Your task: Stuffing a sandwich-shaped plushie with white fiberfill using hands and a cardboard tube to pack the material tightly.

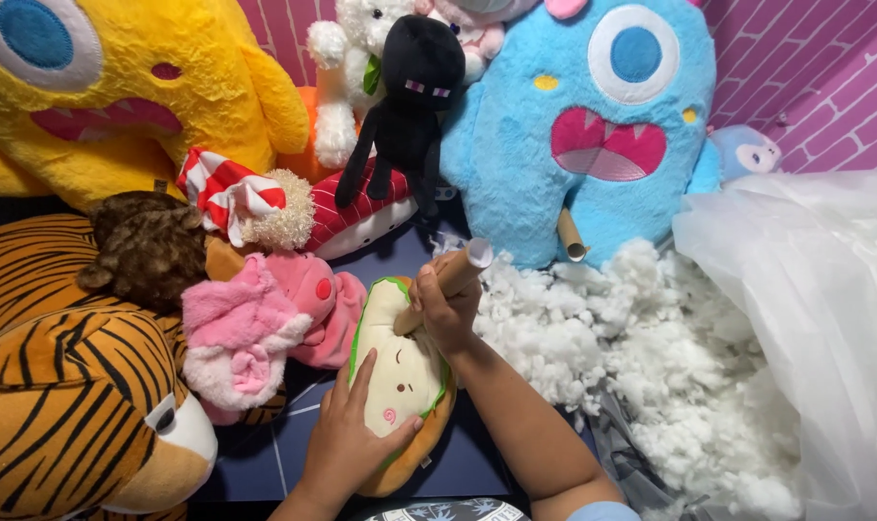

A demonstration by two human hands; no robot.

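A small cream plush toy (400,376) with a green rim and orange underside lies on the dark blue surface in front of me. My left hand (352,439) presses on its lower left side, fingers spread over it. My right hand (446,309) is closed around a tan cardboard tube (455,276), whose lower end pokes into the top of the plush. The tube slants up to the right, its white end clear of my fingers.
A heap of white stuffing (631,357) lies right of my arm, with a clear plastic bag (824,318) of more beyond. A blue monster plush (593,125), yellow monster (120,87), black figure (410,106), pink plush (255,328) and tiger plush (72,386) crowd around.
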